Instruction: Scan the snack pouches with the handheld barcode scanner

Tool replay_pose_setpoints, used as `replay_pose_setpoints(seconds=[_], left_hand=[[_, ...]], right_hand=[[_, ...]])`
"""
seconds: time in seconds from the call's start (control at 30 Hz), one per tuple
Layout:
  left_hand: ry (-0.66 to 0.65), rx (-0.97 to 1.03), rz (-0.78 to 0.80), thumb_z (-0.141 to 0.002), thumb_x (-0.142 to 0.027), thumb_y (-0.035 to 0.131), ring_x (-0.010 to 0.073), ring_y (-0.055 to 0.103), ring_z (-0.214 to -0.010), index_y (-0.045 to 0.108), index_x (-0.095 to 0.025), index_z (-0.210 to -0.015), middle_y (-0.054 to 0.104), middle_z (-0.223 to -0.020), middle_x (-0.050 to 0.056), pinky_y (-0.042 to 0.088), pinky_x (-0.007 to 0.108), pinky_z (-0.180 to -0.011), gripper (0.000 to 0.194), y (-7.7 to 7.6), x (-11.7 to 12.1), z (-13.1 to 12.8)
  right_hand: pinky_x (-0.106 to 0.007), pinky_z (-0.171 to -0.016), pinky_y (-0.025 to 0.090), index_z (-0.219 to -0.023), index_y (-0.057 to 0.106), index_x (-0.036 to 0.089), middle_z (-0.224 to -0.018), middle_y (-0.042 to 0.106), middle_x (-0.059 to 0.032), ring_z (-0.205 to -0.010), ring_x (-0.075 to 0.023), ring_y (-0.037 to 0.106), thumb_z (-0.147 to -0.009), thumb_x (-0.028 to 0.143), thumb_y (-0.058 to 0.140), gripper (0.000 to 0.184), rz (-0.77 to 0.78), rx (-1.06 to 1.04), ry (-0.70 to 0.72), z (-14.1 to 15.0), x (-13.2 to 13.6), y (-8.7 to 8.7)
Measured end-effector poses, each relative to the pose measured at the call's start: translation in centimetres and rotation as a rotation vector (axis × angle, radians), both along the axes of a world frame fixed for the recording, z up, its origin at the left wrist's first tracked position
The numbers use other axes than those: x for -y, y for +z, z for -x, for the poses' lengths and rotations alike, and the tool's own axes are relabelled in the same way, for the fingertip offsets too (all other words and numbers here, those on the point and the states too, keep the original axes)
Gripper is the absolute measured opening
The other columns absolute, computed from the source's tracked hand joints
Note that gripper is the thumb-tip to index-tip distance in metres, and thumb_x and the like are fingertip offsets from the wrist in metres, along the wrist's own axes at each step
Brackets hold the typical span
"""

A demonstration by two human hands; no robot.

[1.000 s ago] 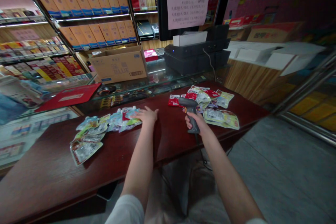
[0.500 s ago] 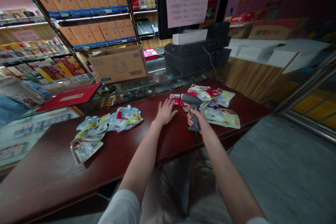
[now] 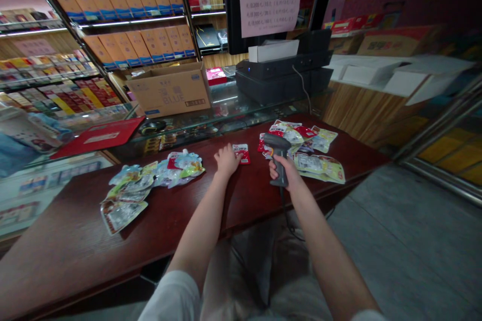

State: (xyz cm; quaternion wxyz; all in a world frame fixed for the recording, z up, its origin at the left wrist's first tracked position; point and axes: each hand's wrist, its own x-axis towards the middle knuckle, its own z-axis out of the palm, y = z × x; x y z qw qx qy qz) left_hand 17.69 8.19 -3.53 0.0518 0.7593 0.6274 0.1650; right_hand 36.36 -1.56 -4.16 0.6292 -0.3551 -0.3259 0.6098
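My left hand (image 3: 226,160) is over the dark red tabletop (image 3: 196,210), its curled fingers on the left edge of a small red-and-white packet (image 3: 243,154). The packet lies flat, partly covered by the fingers. My right hand (image 3: 284,173) is closed around the grip of a grey barcode scanner (image 3: 277,144), whose head points to the left. Behind and right of the scanner lies a pile of snack packets (image 3: 297,134), red, white and yellow-green. At the left another group of packets (image 3: 178,168) lies in a row, with more foil packets (image 3: 126,210) nearer me.
Along the table's far side runs a glass counter (image 3: 226,105) with a cardboard box (image 3: 169,90), a red folder (image 3: 101,135) and a black cash-register unit (image 3: 263,80). The scanner's cable (image 3: 288,218) hangs over the near edge.
My left hand went from the left packets to the right pile, then came back leftward with one red packet slid along the table. The scanner has barely moved in my right hand.
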Motion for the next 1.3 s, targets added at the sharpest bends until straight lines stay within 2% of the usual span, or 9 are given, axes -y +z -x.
replay_pose_setpoints(seconds=[0.1, 0.17, 0.23, 0.3, 0.4, 0.47, 0.7, 0.9, 1.3], left_hand=[[0.001, 0.059, 0.111, -0.085, -0.045, 0.063, 0.0386, 0.053, -0.126, 0.054, -0.013, -0.133, 0.061, -0.133, 0.023, 0.039, 0.054, -0.103, 0.058, -0.3, -0.7, 0.1], [-0.018, 0.184, 0.192, -0.079, -0.038, 0.071, 0.0365, 0.060, -0.119, 0.061, -0.016, -0.119, 0.067, -0.122, 0.019, 0.042, 0.051, -0.100, 0.047, -0.5, -1.1, 0.1], [-0.047, 0.415, 0.179, -0.075, -0.029, 0.073, 0.0313, 0.066, -0.108, 0.064, -0.018, -0.104, 0.072, -0.109, 0.013, 0.047, 0.045, -0.097, 0.033, -0.6, -1.6, 0.0], [-0.047, 0.752, 0.089, -0.077, -0.024, 0.068, 0.0245, 0.069, -0.096, 0.061, -0.018, -0.097, 0.073, -0.099, 0.009, 0.051, 0.037, -0.090, 0.022, -0.8, -2.2, 0.1], [0.005, 1.210, -0.016, -0.081, -0.025, 0.062, 0.0182, 0.069, -0.087, 0.055, -0.018, -0.097, 0.070, -0.095, 0.005, 0.054, 0.032, -0.082, 0.018, -1.2, -3.0, 0.4], [0.034, 1.349, -0.045, -0.081, -0.025, 0.062, 0.0164, 0.068, -0.086, 0.052, -0.019, -0.097, 0.068, -0.095, 0.004, 0.054, 0.031, -0.083, 0.020, -1.4, -3.5, 0.8], [0.011, 1.358, -0.081, -0.079, -0.025, 0.064, 0.0145, 0.066, -0.084, 0.051, -0.019, -0.096, 0.066, -0.094, 0.003, 0.053, 0.029, -0.083, 0.022, -1.8, -4.0, 1.6], [-0.003, 1.331, -0.108, -0.079, -0.029, 0.063, 0.0157, 0.067, -0.083, 0.050, -0.020, -0.095, 0.067, -0.092, 0.003, 0.053, 0.029, -0.080, 0.022, -1.4, -3.9, 2.2], [0.010, 1.380, -0.171, -0.078, -0.024, 0.065, 0.0173, 0.069, -0.086, 0.056, -0.019, -0.096, 0.071, -0.096, 0.006, 0.055, 0.031, -0.081, 0.021, -0.8, -3.8, 2.4]], right_hand=[[-0.021, -0.037, 0.034, -0.083, 0.046, 0.023, -0.052, 0.050, 0.0095, -0.035, -0.0059, 0.041, -0.067, 0.044, 0.078, 0.042, 0.003, 0.001, 0.002, 0.0, 0.0, 0.0], [-0.021, -0.037, 0.034, -0.083, 0.044, 0.023, -0.052, 0.050, 0.0096, -0.035, -0.0061, 0.041, -0.067, 0.044, 0.078, 0.042, 0.002, 0.007, 0.010, 0.0, 0.0, 0.1], [-0.021, -0.037, 0.034, -0.087, 0.047, 0.023, -0.052, 0.050, 0.0096, -0.035, -0.0064, 0.041, -0.068, 0.043, 0.078, 0.041, -0.001, 0.012, 0.023, 0.1, 0.1, 0.2], [-0.021, -0.037, 0.034, -0.093, 0.051, 0.022, -0.052, 0.051, 0.0097, -0.034, -0.0068, 0.041, -0.067, 0.043, 0.077, 0.042, 0.007, 0.024, 0.043, 0.1, 0.3, 0.3], [-0.021, -0.037, 0.034, -0.100, 0.056, 0.020, -0.052, 0.052, 0.0091, -0.034, -0.0070, 0.041, -0.068, 0.043, 0.077, 0.045, 0.046, 0.076, 0.090, 0.3, 0.5, 0.3], [-0.021, -0.037, 0.034, -0.100, 0.057, 0.019, -0.052, 0.052, 0.0084, -0.035, -0.0072, 0.042, -0.069, 0.042, 0.076, 0.043, 0.073, 0.113, 0.125, 0.4, 0.5, 0.2], [-0.022, -0.035, 0.034, -0.099, 0.059, 0.018, -0.050, 0.051, 0.0086, -0.033, -0.0074, 0.041, -0.069, 0.040, 0.074, 0.040, 0.081, 0.126, 0.143, 0.5, 0.6, 0.2], [-0.021, -0.036, 0.034, -0.098, 0.059, 0.018, -0.051, 0.052, 0.0083, -0.034, -0.0072, 0.041, -0.069, 0.040, 0.074, 0.039, 0.089, 0.151, 0.170, 0.5, 1.0, 0.8], [-0.021, -0.035, 0.034, -0.092, 0.056, 0.019, -0.051, 0.052, 0.0085, -0.033, -0.0066, 0.041, -0.069, 0.042, 0.075, 0.036, 0.034, 0.154, 0.176, 0.4, 0.9, 0.4]])
